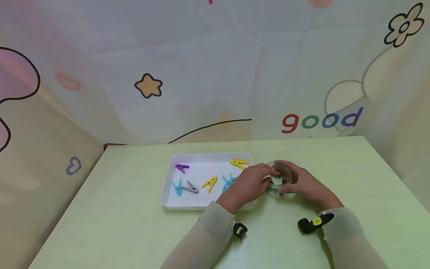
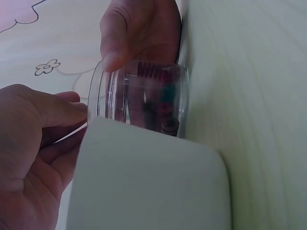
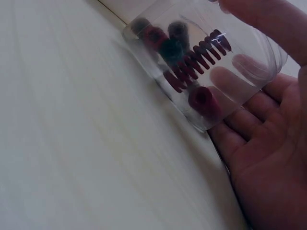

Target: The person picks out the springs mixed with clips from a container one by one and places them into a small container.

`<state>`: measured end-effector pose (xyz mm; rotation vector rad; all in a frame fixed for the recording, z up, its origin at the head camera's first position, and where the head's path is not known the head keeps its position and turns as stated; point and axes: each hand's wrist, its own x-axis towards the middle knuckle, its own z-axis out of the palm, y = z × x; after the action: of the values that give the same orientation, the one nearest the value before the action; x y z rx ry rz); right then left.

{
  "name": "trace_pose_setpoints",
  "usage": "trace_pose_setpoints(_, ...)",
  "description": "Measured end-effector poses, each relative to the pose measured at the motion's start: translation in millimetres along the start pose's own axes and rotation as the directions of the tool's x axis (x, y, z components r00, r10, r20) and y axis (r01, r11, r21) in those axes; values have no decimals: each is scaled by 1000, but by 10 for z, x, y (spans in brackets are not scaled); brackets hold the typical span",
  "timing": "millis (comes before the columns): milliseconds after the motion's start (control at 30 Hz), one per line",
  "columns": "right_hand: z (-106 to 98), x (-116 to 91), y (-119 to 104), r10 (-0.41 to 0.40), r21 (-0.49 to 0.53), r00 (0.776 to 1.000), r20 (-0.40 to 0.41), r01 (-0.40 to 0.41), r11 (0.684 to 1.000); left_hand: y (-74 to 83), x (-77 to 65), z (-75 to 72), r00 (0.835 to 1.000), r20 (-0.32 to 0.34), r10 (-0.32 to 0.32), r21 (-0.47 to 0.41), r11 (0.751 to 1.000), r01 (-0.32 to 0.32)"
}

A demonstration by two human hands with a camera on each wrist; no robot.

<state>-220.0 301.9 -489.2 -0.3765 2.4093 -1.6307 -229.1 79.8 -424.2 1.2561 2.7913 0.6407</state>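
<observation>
A clear plastic jar (image 3: 192, 91) stands upright on the table just right of the white tray. Through its wall show a dark red coil spring (image 3: 197, 61), small red and dark cylindrical pieces, and something green. My right hand (image 1: 307, 185) grips the jar from the right, thumb and fingers spread around its side. From the left, my left hand (image 1: 252, 183) reaches over the tray's edge and pinches the clear lid (image 2: 96, 96) at the jar's top, thumb and fingertips at its rim.
The white tray (image 1: 164, 192) holds scattered clothespins: a purple one (image 1: 182, 167), a grey one (image 1: 190, 187), yellow ones (image 1: 210, 183) and several light blue ones (image 1: 178, 187). My left forearm crosses its right front corner. A printed cloth (image 1: 208, 89) hangs behind the table.
</observation>
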Motion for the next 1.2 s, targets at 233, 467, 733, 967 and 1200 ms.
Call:
trace_pose_setpoints(233, 19, -1, -15, 0, 3, 1000, 9, 0, 1000, 1, -25, -14, 1000, -2, 7, 10, 1000, -7)
trace_pose_setpoints(467, -1, 4, 2, -1, -3, 1000, 9, 1, 1000, 2, -16, -33, 1000, 4, 13, 5, 1000, -13)
trace_pose_setpoints(733, -26, -32, 29, 10, -4, 1000, 4, -10, 1000, 17, -17, -78, 1000, 8, 6, -23, 1000, -5)
trace_pose_setpoints(967, -46, -39, 24, -2, -10, 1000, 15, 2, 1000, -54, -16, -97, 999, -47, 9, -70, 997, -12)
trace_pose_setpoints(1200, -29, -2, 35, -17, 31, 999, 50, 16, 999, -146, -35, -150, 998, -68, -18, -76, 997, 13)
